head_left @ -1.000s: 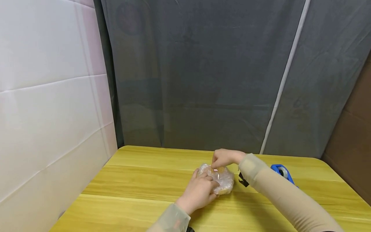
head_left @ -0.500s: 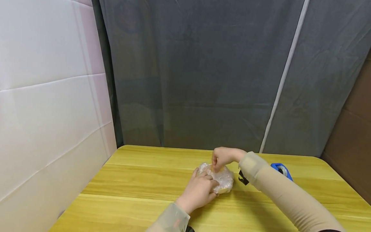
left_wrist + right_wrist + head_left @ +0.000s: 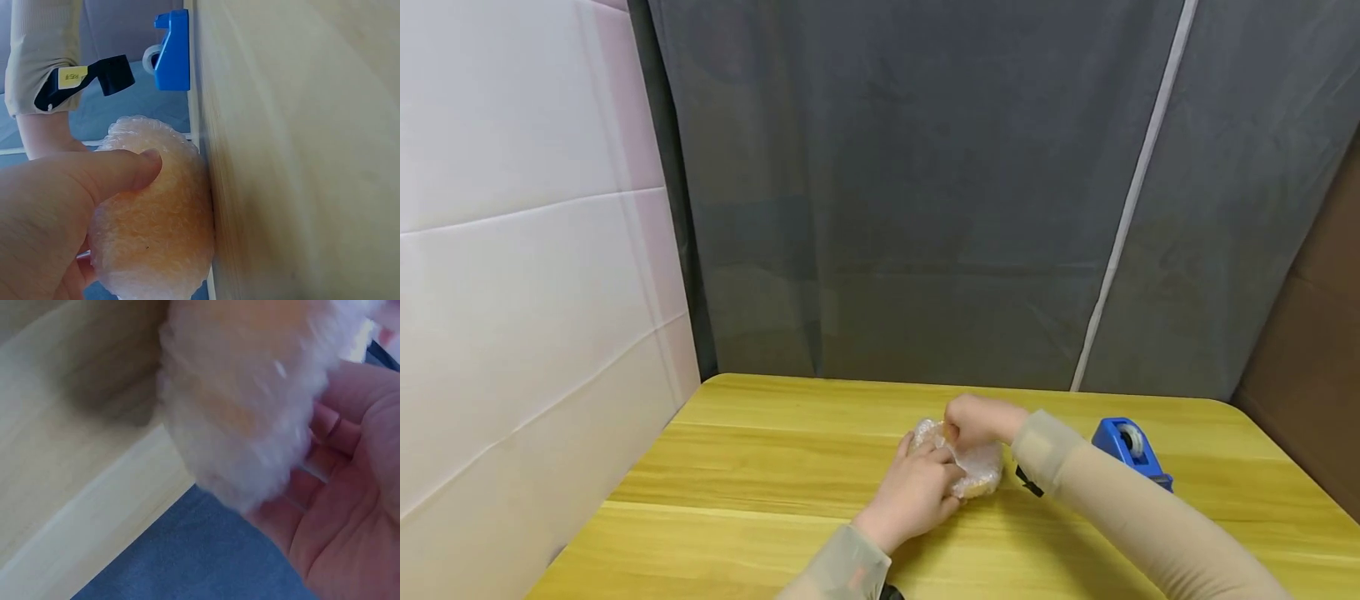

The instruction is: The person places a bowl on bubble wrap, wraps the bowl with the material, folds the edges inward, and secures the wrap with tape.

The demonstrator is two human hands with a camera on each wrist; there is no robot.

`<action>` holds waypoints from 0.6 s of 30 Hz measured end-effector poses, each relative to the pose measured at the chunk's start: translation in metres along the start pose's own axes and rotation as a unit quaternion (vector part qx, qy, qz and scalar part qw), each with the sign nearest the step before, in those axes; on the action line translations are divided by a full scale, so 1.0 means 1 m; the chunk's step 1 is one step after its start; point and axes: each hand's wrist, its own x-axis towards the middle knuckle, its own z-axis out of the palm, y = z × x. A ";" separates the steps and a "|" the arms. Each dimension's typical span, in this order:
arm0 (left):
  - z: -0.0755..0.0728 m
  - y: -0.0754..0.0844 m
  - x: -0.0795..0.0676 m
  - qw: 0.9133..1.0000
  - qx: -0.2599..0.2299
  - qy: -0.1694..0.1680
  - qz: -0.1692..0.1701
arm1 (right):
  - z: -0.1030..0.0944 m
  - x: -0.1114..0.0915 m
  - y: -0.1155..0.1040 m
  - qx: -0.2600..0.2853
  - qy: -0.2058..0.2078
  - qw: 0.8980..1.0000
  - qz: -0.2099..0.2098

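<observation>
A rounded bundle in bubble wrap (image 3: 988, 477) rests on the table; something yellowish-orange shows through the wrap in the left wrist view. My left hand (image 3: 913, 492) grips its near left side. The left thumb (image 3: 134, 172) presses the near side, while the other fingers lie over the top. My right hand (image 3: 977, 419) is on the far top of the bundle with its fingers bent down. In the right wrist view those fingers (image 3: 303, 487) are bent beside the wrap (image 3: 244, 394); whether they pinch or only press cannot be made out.
A blue tape dispenser (image 3: 1108, 439) with a roll of clear tape stands on the yellow wood-grain table (image 3: 760, 467), right of the bundle and close to the right forearm. A grey curtain (image 3: 925, 208) hangs behind the table, and a white panel (image 3: 535, 292) stands at the left.
My right hand has shifted slightly over the bundle's top, its wrist lower than before. More of the tape dispenser now shows past the right sleeve. My left hand holds its place.
</observation>
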 end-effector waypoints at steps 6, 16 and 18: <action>-0.001 -0.001 -0.003 1.000 -0.004 0.004 0.003 | 0.007 -0.001 -0.008 -0.046 0.018 0.999 -0.003; -0.003 -0.001 -0.005 1.000 -0.005 -0.001 -0.001 | 0.010 0.001 -0.003 0.029 0.032 0.994 0.103; -0.002 0.000 -0.004 1.000 -0.002 0.000 0.000 | 0.009 0.000 0.001 0.058 0.016 0.990 0.126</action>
